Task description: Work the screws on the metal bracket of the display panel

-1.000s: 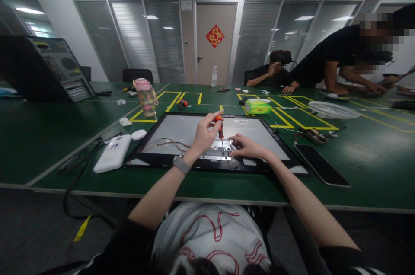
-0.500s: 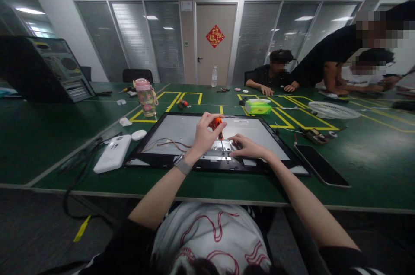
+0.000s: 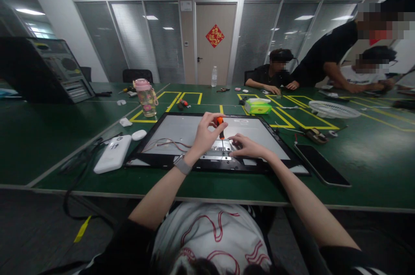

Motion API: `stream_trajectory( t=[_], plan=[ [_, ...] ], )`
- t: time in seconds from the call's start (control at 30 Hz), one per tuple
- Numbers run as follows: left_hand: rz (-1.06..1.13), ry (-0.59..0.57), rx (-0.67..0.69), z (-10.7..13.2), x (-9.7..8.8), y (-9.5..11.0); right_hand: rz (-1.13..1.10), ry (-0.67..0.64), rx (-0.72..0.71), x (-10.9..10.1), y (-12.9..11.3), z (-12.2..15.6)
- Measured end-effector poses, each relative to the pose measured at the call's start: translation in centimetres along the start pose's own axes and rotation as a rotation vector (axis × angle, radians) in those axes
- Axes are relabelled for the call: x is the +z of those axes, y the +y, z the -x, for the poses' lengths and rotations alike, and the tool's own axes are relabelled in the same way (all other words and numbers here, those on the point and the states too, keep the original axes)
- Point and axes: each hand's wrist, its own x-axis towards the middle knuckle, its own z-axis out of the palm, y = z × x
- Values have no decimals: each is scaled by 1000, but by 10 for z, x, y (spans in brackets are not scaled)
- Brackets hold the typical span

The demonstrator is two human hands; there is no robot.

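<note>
An orange-and-black screwdriver (image 3: 221, 129) stands nearly upright in my left hand (image 3: 207, 131), whose fingers close around the top of its handle. Its shaft points down onto a silver metal bracket (image 3: 218, 157) at the near edge of a flat display panel (image 3: 256, 132). My right hand (image 3: 247, 147) rests by the bracket's right end, thumb and fingers apart, fingertips at the metal. The panel lies flat, pale back upward, inside a black frame. Thin wires (image 3: 165, 142) run across it left of the bracket.
Left of the panel lie a white power bank (image 3: 113, 154) and a white oval case (image 3: 139, 135); a pink-lidded bottle (image 3: 146, 98) stands behind. A dark phone (image 3: 320, 164) lies at the right. Beyond are a green tissue pack (image 3: 257, 106), a white fan grille (image 3: 333, 110) and other people.
The screwdriver handle has shifted and turned slightly in my left hand. My right hand stays in place. At the back right, a standing person has moved a little.
</note>
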Motion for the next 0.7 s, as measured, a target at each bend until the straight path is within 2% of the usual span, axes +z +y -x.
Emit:
stream_trajectory(
  t=[0.1, 0.23, 0.3, 0.4, 0.6, 0.7],
  plan=[
    [29, -24, -8, -1, -2, 0, -13, 2, 2, 0, 0, 0],
    [129, -204, -24, -2, -5, -1, -10, 2, -2, 0, 1, 0],
    [93, -229, -17, -2, -6, -1, -5, 1, -3, 0, 1, 0],
    [-3, -127, 5, -3, -9, -1, -1, -2, 7, 0, 0, -1],
    [3, 224, -20, -8, -29, -6, 16, 2, 19, 0, -1, 0],
    [-103, 284, -4, -6, -41, -8, -8, 3, 26, 0, -2, 0]
  ],
)
